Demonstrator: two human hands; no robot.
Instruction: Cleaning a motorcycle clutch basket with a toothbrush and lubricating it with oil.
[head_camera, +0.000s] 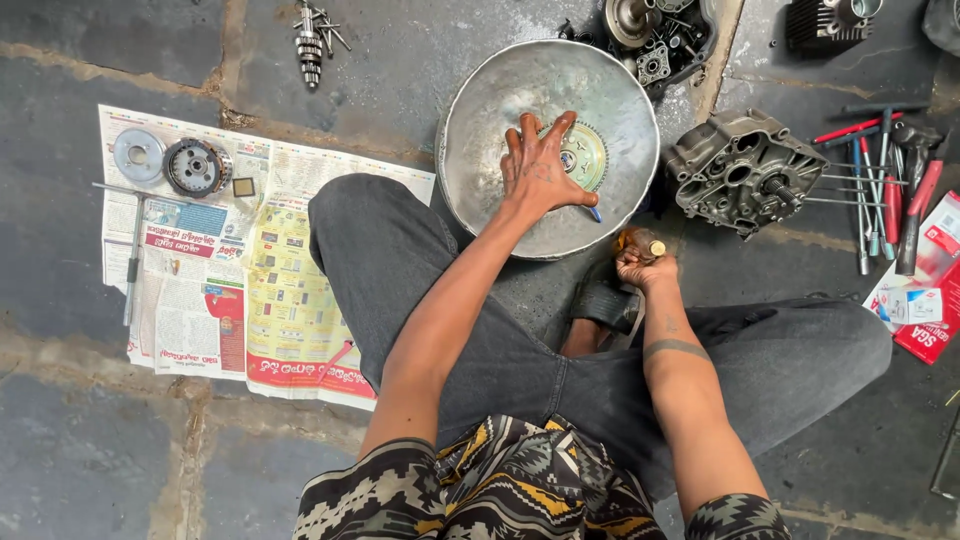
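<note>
My left hand (540, 165) reaches into a large dented metal bowl (480, 120) on the floor. Its fingers are spread and press on a round toothed metal disc (590, 150) lying in the bowl. A small blue tip (595, 213) sticks out below the palm; what it belongs to is hidden. My right hand (640, 265) rests just outside the bowl's near rim, above my sandalled foot. It is closed around a small amber object with a pale yellow end (655, 247). I cannot tell what that object is.
A newspaper (290, 320) at the left carries a flat disc (137, 155), a clutch hub (196, 166) and a T-handle wrench (133, 250). An engine case (740, 170), screwdrivers (885, 200) and red boxes (935, 290) lie at the right. A geared shaft (310, 40) and more engine parts (655, 35) sit beyond the bowl.
</note>
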